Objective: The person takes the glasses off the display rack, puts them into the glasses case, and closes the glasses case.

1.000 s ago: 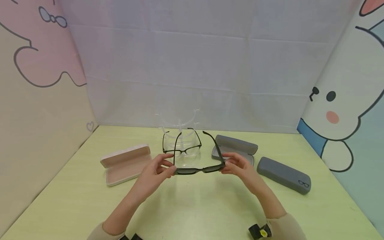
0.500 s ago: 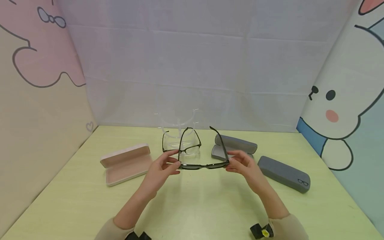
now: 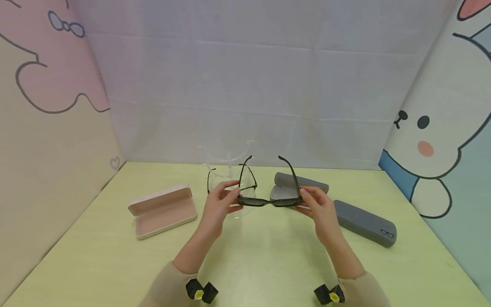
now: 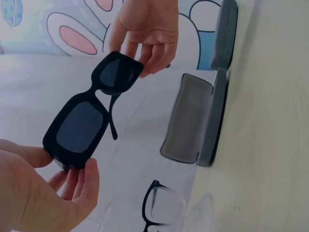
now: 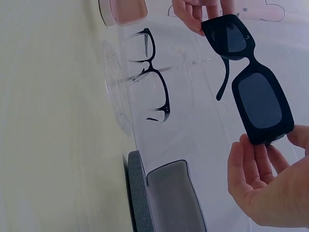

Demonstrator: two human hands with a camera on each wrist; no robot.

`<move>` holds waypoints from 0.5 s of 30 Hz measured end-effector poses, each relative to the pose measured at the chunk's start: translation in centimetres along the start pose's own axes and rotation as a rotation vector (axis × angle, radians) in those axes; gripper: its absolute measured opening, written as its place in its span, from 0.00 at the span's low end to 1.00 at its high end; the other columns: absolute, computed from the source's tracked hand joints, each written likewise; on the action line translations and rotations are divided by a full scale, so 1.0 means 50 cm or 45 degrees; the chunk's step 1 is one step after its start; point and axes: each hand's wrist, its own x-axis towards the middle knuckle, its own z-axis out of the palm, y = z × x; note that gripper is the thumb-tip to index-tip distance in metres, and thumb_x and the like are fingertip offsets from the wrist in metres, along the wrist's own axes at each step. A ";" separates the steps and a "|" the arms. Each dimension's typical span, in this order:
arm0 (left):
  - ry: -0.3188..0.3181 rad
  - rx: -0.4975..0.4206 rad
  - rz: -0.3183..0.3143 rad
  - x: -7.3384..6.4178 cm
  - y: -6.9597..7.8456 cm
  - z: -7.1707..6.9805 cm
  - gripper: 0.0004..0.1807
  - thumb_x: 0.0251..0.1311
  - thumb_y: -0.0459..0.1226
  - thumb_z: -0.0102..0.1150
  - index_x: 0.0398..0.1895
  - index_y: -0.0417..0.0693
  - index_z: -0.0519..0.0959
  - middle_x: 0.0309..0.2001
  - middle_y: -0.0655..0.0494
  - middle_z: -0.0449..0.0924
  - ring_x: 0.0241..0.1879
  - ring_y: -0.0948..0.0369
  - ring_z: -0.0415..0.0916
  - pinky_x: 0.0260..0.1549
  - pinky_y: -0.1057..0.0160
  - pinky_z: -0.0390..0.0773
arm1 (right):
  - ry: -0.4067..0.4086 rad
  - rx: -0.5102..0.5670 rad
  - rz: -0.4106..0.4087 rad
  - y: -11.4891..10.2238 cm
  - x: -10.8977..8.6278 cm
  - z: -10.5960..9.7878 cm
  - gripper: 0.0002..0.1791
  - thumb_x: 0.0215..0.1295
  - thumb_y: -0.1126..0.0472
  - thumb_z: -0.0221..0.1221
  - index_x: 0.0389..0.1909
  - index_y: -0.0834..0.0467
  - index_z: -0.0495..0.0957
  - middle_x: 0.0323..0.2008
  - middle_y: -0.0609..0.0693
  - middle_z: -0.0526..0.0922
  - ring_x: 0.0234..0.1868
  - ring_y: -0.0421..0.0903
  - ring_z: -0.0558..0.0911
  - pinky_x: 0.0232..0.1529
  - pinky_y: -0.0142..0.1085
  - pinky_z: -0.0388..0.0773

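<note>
Black sunglasses [image 3: 270,202] with dark lenses are held up above the table, their temples unfolded and pointing away. My left hand [image 3: 220,207] pinches the left end of the frame between thumb and fingers. At the right end my right hand [image 3: 320,211] pinches the other hinge corner. Behind them a clear display stand [image 3: 230,160] bears black-rimmed eyeglasses [image 5: 161,89], partly hidden by the sunglasses and my left hand in the head view. A grey glasses case [image 3: 303,182], its lid up, lies behind my right hand.
An open case with a pink lining [image 3: 165,217] lies on the left of the table [image 3: 96,256]. At the right is a shut grey case [image 3: 364,224] with a glasses emblem. A white sheet [image 3: 249,85] hangs along the back, with printed panels on both sides.
Both hands have carried the sunglasses right and slightly up, away from in front of the stand's middle. The left hand has moved the most. The cases and stand have stayed put.
</note>
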 end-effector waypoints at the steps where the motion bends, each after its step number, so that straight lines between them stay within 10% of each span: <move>1: 0.018 -0.008 0.008 0.003 0.000 0.003 0.17 0.54 0.38 0.53 0.48 0.47 0.71 0.32 0.47 0.71 0.29 0.56 0.74 0.34 0.57 0.76 | 0.013 0.003 -0.005 0.000 0.001 0.001 0.25 0.56 0.52 0.54 0.45 0.70 0.66 0.31 0.50 0.74 0.30 0.44 0.77 0.36 0.38 0.76; 15: -0.023 0.050 0.051 0.000 0.000 -0.010 0.17 0.52 0.33 0.55 0.48 0.53 0.73 0.31 0.47 0.72 0.26 0.59 0.73 0.33 0.54 0.76 | -0.018 -0.022 0.105 0.003 0.002 -0.010 0.13 0.54 0.57 0.56 0.37 0.62 0.72 0.25 0.46 0.77 0.26 0.42 0.78 0.36 0.36 0.76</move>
